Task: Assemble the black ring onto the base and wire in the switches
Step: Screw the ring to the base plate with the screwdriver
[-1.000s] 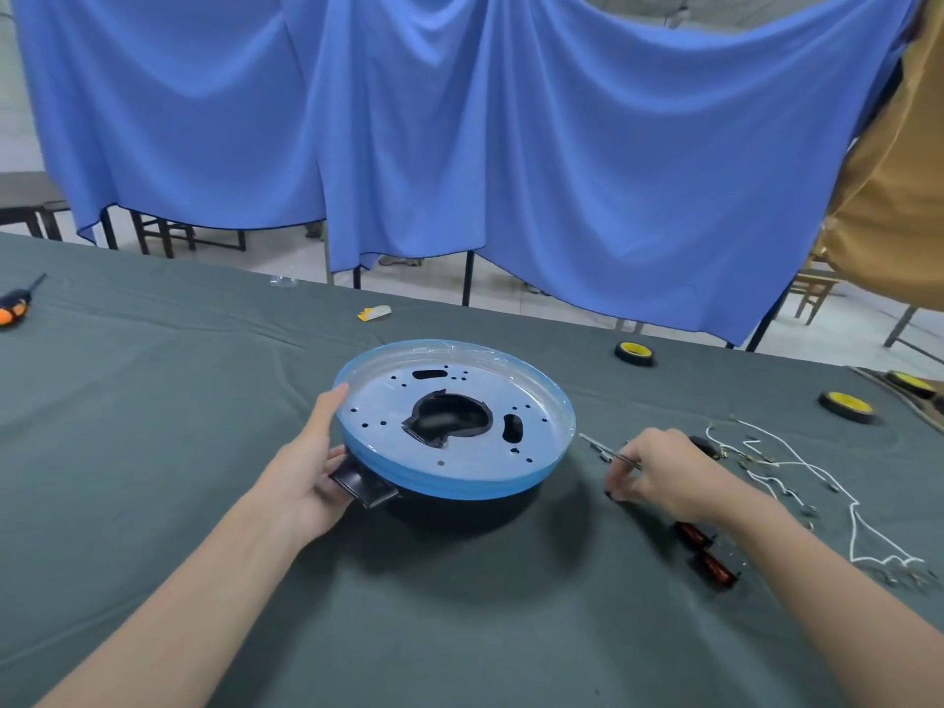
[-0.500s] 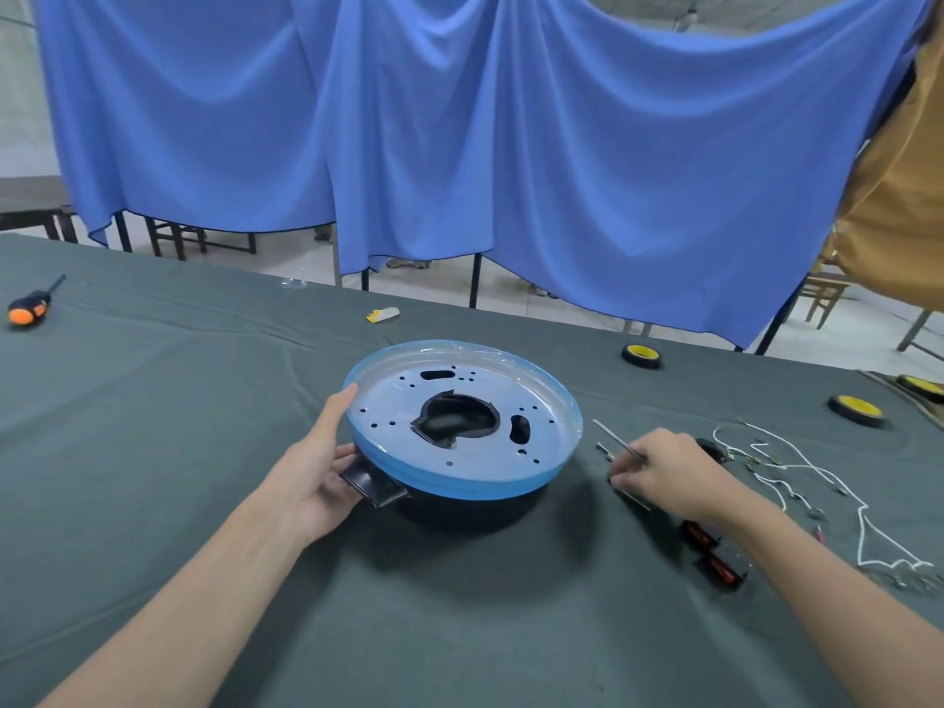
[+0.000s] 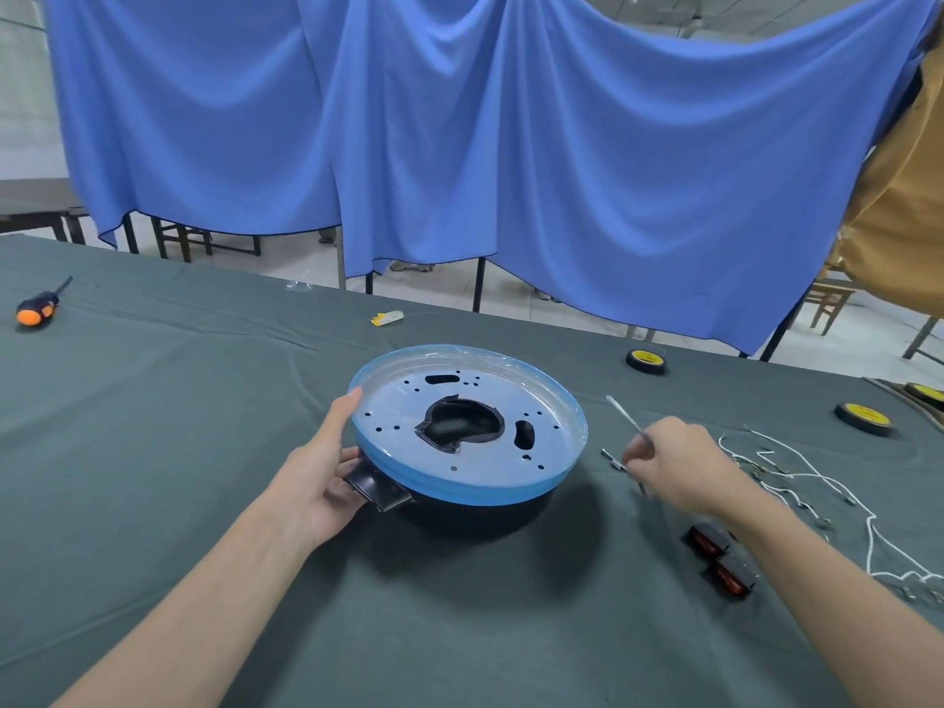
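Observation:
A round metal base [image 3: 393, 406] with a blue film rim sits on top of the black ring [image 3: 475, 513] in the middle of the table. My left hand [image 3: 316, 477] holds its left side, thumb up on the blue rim, fingers by the ring's black tab [image 3: 378, 490]. To the right, my right hand [image 3: 674, 467] pinches thin metal rods [image 3: 626, 416] lifted off the cloth. Two black switches with red rockers [image 3: 720, 559] lie by my right forearm. White wires [image 3: 797, 477] lie tangled further right.
An orange-handled screwdriver [image 3: 38, 309] lies at the far left. A small yellow-white piece [image 3: 386, 317] sits behind the base. Yellow-hubbed wheels [image 3: 646, 360] [image 3: 863, 419] lie at the back right. Blue cloth hangs behind the table's far edge.
My right hand has gathered the thin rods and raised them off the cloth, one end now pointing up and left. My left hand stays on the base.

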